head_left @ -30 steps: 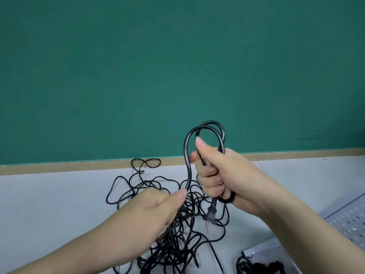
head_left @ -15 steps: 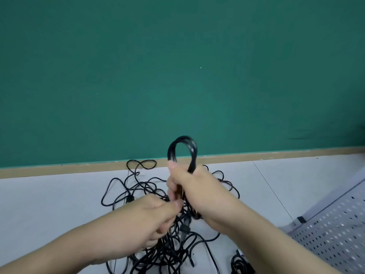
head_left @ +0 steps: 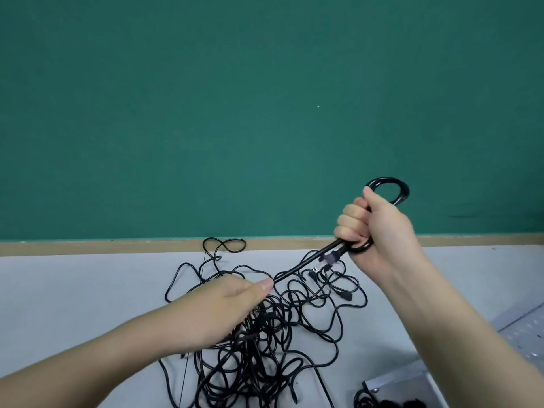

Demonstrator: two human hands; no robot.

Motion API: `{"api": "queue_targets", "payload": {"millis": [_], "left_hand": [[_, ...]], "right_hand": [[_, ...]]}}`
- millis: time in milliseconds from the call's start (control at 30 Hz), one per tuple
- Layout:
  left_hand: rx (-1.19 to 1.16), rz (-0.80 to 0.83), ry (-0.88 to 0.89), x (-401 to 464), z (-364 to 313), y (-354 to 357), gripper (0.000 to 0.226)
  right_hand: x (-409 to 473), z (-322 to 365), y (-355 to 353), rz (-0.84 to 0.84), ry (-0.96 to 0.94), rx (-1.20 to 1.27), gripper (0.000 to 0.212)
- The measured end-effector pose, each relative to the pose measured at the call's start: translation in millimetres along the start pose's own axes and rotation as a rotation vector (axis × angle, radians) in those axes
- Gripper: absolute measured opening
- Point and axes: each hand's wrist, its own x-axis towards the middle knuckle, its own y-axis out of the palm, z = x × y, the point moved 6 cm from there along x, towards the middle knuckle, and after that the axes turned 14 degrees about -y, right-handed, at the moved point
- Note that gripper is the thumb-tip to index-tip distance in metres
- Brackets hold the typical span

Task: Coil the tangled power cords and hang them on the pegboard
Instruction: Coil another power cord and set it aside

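A tangled heap of black power cords point(head_left: 294, 319) lies on the grey table point(head_left: 73, 290). My right hand point(head_left: 374, 231) is raised to the right above the heap and grips a small coil of black cord point(head_left: 400, 191); a loop sticks out above the fist and another below it, with a plug point(head_left: 331, 258) hanging just under the hand. From that fist a taut stretch of cord point(head_left: 303, 265) runs down-left to my left hand point(head_left: 223, 307), which holds it at the fingertips over the heap.
A green wall point(head_left: 265, 113) with a wooden strip point(head_left: 88, 247) backs the table. A white pegboard point(head_left: 527, 328) lies flat at the right edge. At the bottom right a metal plate point(head_left: 403, 384) carries more black cord point(head_left: 365, 400).
My right hand has moved up and to the right with the coil, away from my left hand. The cord between the hands is now stretched straight.
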Motion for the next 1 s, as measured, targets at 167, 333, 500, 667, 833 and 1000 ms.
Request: {"api": "queue_targets", "payload": {"millis": [167,333,500,667,833,1000], "left_hand": [[0.139,-0.160,0.034,12.2,17.4,-19.3,0.052],[0.222,-0.171,-0.031,31.9,35.6,-33.4,0.058],[0.229,-0.339,0.074,21.7,17.4,-56.0,0.055],[0.040,-0.692,0.088,-11.6,-2.1,-116.6,0.056],[-0.058,-0.725,0.297,-44.3,-14.2,-121.5,0.050],[-0.181,-0.759,0.381,-58.1,-14.9,-132.5,0.052]], "right_hand": [[19.0,5.8,-36.5,-0.235,-0.038,-0.010,0.037],[21.2,6.9,-45.6,-0.312,-0.101,-0.047,0.034],[18.1,13.4,-37.4,-0.207,-0.079,-0.197,0.038],[4.3,-10.7,-13.2,0.059,0.137,-0.379,0.040],[-21.6,-34.1,13.4,0.411,0.167,-0.710,0.071],[-65.0,-60.4,41.6,0.829,0.267,-0.895,0.067]]}}
